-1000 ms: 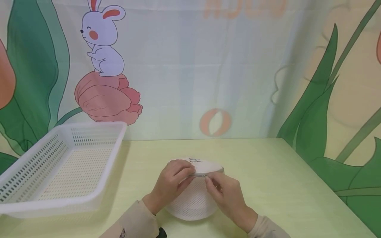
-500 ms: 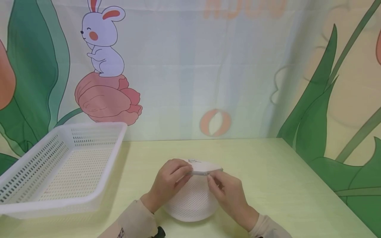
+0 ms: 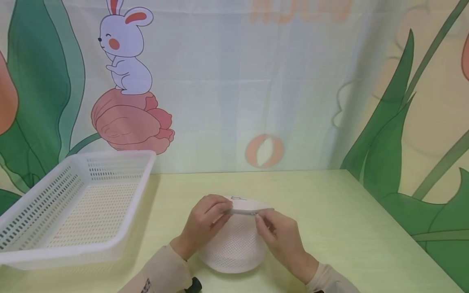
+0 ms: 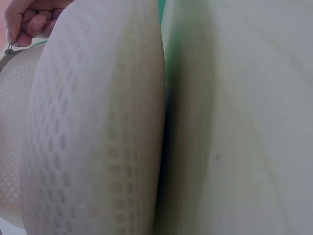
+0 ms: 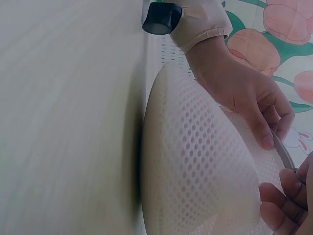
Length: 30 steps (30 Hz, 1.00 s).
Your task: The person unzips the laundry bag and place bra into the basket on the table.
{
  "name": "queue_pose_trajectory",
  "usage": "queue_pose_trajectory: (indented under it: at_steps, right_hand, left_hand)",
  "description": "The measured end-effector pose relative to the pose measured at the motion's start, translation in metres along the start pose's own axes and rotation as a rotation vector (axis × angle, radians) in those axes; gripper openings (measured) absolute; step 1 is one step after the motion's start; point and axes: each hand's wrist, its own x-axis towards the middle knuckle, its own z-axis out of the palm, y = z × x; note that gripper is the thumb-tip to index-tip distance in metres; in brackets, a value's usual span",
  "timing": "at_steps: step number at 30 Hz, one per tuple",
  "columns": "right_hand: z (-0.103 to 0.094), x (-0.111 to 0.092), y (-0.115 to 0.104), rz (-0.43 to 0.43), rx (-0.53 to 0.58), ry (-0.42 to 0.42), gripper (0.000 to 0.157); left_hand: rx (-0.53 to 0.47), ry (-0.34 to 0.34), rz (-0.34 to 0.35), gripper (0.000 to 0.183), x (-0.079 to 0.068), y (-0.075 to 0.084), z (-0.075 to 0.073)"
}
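Note:
A white mesh laundry bag (image 3: 234,248) with a rounded body stands on the table in front of me. A grey zipper (image 3: 242,212) runs along its upper edge, below a pale top panel with a dark line drawing. My left hand (image 3: 203,219) pinches the zipper edge on the left side, thumb below and fingers above. At the right part of the zipper, my right hand (image 3: 283,234) pinches the small metal zipper pull (image 4: 9,49), which shows in the left wrist view. Honeycomb mesh fills much of both wrist views, and the right fingertips are partly cut off in the right wrist view.
A white perforated plastic basket (image 3: 71,249) stands on the left of the pale yellow-green table (image 3: 366,236). Behind hangs a printed curtain (image 3: 205,81) with a rabbit and flowers. A black camera (image 5: 161,18) sits on the left wrist.
My left hand has slid slightly left along the zipper, showing more of the grey strip between the hands. My right hand has shifted a little right, then stayed there with the pull.

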Motion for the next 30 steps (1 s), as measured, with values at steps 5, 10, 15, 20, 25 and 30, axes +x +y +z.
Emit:
queue_pose_trajectory:
  at_steps: [5,10,15,20,25,30]
  right_hand:
    - [-0.0001,-0.0004,0.0012,0.010,-0.003,-0.005,0.009]
    - [-0.0007,0.0009,0.0017,0.018,-0.014,-0.007,0.008]
    - [-0.0016,0.0025,0.0015,0.029,-0.011,-0.005,0.009]
    - [-0.0019,0.0020,0.0019,0.043,0.023,-0.007,0.011]
    - [-0.0021,0.0011,0.0022,0.048,0.051,-0.006,0.013]
    - [-0.0023,0.0007,0.0017,0.046,0.042,-0.004,0.013]
  left_hand:
    - [0.014,0.004,-0.012,0.027,-0.0019,-0.0023,-0.0010]
    - [0.010,-0.008,-0.018,0.026,-0.0014,-0.0042,-0.0028]
    - [0.007,-0.008,-0.026,0.025,0.0001,-0.0056,-0.0039]
    - [0.004,-0.005,-0.032,0.027,-0.0003,-0.0062,-0.0043]
    - [0.001,0.001,-0.044,0.027,-0.0032,-0.0071,-0.0042]
    - [0.000,-0.003,-0.054,0.027,-0.0051,-0.0066,-0.0039]
